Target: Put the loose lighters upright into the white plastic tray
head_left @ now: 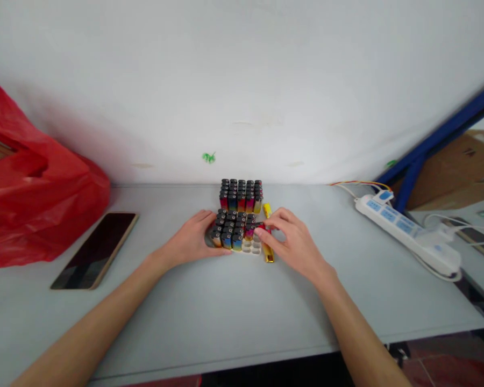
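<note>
Rows of black-topped, colourful metallic lighters [226, 226] stand upright in a white tray [250, 250], whose near right holes hold nothing. My left hand [191, 236] is wrapped around the left side of this tray, thumb along the front and fingers behind. My right hand [293, 236] pinches a reddish lighter [260, 226] with a black top over the right side of the tray; my fingers partly hide it. Two yellow-gold lighters lie on the table beside the tray: one nearer me [269, 253], the other farther back [267, 208].
A second block of upright lighters [241, 199] stands just behind, near the wall. On the left are a phone [94, 251] and a red plastic bag [44, 188]. A white power strip [407, 228] with cables and a blue metal frame [435, 142] are on the right.
</note>
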Tool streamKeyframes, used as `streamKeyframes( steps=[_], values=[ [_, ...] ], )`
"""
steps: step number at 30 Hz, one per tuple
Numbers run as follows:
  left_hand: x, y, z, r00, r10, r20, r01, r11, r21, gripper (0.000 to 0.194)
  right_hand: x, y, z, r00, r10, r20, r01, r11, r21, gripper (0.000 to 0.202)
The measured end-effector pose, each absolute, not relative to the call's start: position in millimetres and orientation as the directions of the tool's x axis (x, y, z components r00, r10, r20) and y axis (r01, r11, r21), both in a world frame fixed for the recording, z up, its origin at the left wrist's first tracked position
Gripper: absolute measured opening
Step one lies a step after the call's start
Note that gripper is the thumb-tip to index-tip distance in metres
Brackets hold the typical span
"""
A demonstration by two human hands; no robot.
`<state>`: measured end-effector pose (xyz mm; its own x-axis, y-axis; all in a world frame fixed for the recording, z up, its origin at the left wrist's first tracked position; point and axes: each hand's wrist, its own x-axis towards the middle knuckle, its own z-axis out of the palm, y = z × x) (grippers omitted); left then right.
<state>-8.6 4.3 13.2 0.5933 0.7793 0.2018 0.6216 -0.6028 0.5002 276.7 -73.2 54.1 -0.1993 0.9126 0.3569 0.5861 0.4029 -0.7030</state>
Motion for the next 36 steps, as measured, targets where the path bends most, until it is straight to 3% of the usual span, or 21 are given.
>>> streamKeyframes(
  steps=[4,8,14,20,24,27,32,36],
  values=[
    [-8,5,13,0.591,0.788,0.170,0.643,-0.588,0.492,0.065,278,-77,58,-0.203,0.945,0.257,0.551,0.327,-0.768,0.029],
    [-7,3,15,0.593,0.788,0.165,0.647,-0.589,0.484,0.063,277,-77,57,-0.241,0.937,0.253,0.522,0.345,-0.780,0.024],
    [-8,2,16,0.615,0.765,0.192,0.626,-0.621,0.472,0.062,275,-74,48,-0.339,0.915,0.219,0.647,0.395,-0.652,0.039],
    [-8,1,18,0.618,0.763,0.189,0.626,-0.623,0.470,0.061,269,-73,39,-0.316,0.934,0.167,0.754,0.354,-0.553,0.046],
    [-8,1,16,0.620,0.763,0.179,0.639,-0.625,0.450,0.064,277,-71,41,-0.355,0.932,0.076,0.693,0.317,-0.647,0.050],
    [-8,0,15,0.609,0.776,0.161,0.654,-0.607,0.452,0.065,292,-70,47,-0.250,0.957,0.146,0.673,0.280,-0.684,0.055],
    [-8,1,15,0.599,0.786,0.155,0.663,-0.595,0.454,0.065,323,-62,48,0.063,0.947,0.316,0.758,0.161,-0.632,0.045],
    [-8,2,15,0.606,0.781,0.152,0.658,-0.599,0.456,0.066,350,-57,45,0.222,0.905,0.361,0.796,0.045,-0.603,0.040]
  ],
)
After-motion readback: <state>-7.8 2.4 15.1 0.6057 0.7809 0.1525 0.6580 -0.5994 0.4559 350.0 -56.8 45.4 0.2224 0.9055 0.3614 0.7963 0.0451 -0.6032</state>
